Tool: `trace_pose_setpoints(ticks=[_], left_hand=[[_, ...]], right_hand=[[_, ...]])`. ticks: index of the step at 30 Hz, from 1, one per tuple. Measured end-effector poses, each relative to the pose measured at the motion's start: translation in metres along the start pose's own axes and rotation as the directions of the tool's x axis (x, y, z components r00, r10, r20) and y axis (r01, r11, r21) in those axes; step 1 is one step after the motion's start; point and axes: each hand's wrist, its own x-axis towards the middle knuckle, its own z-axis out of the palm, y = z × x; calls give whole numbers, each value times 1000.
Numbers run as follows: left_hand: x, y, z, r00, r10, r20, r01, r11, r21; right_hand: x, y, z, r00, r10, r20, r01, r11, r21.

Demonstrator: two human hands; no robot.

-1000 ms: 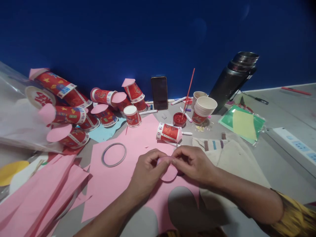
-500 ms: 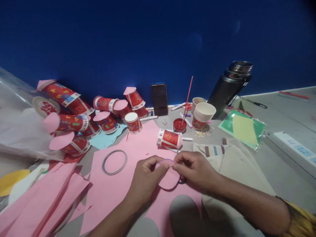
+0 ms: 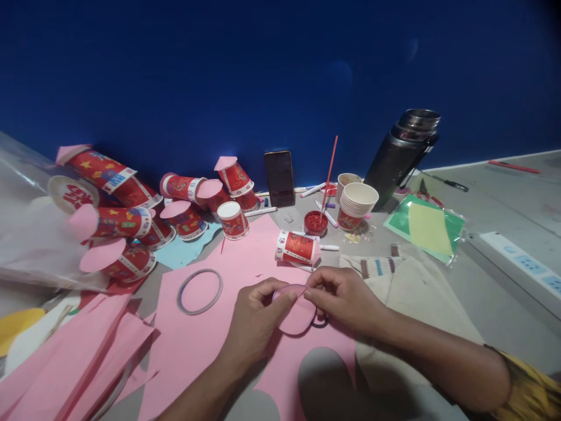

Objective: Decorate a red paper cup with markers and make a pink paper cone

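Observation:
A round piece of pink paper (image 3: 294, 320) with a purple line along its edge is held between both hands. My left hand (image 3: 261, 311) pinches its left side, the thumb lying on top. The fingertips of my right hand (image 3: 339, 299) are closed on its upper right edge. A black ring (image 3: 321, 322), perhaps a scissor handle, shows partly below my right fingers. Beneath the hands lies a pink paper sheet (image 3: 245, 263) with rounded cut-outs. On its left part rests a grey ring (image 3: 179, 299). A red paper cup (image 3: 294, 247) lies on its side just beyond my hands.
Several red cups with pink paper tops (image 3: 125, 222) crowd the left back. A phone (image 3: 279, 178) leans on the wall, near a red paint pot (image 3: 315, 223), stacked cups (image 3: 358, 204) and a black flask (image 3: 398, 161). Cloth (image 3: 416, 310) and a power strip (image 3: 521, 263) lie right.
The whole scene has shifted slightly left with the camera. Both hands still hold the pink disc, which is tilted a little differently, and more of the black ring shows.

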Motion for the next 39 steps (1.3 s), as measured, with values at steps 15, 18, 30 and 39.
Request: trace_pose_setpoints(ticks=[15,18,30,39], left_hand=[[1,-1,0,999,-35,7,35,999,20],[0,-1,0,1000,-24,2,24,999,33],[3,-5,1,994,46,-98,-58,990,-127],[1,-6,3,994,-35,-100,12,974,-225]], right_hand=[[1,0,-3,977,-209,-49,202,971,-125],[1,2,-2,982,-184,-42,178,977,-114],[1,-4,-3,998,18,-65,-14,997,72],[1,-3,-5,989,-64,-135,59,997,-40]])
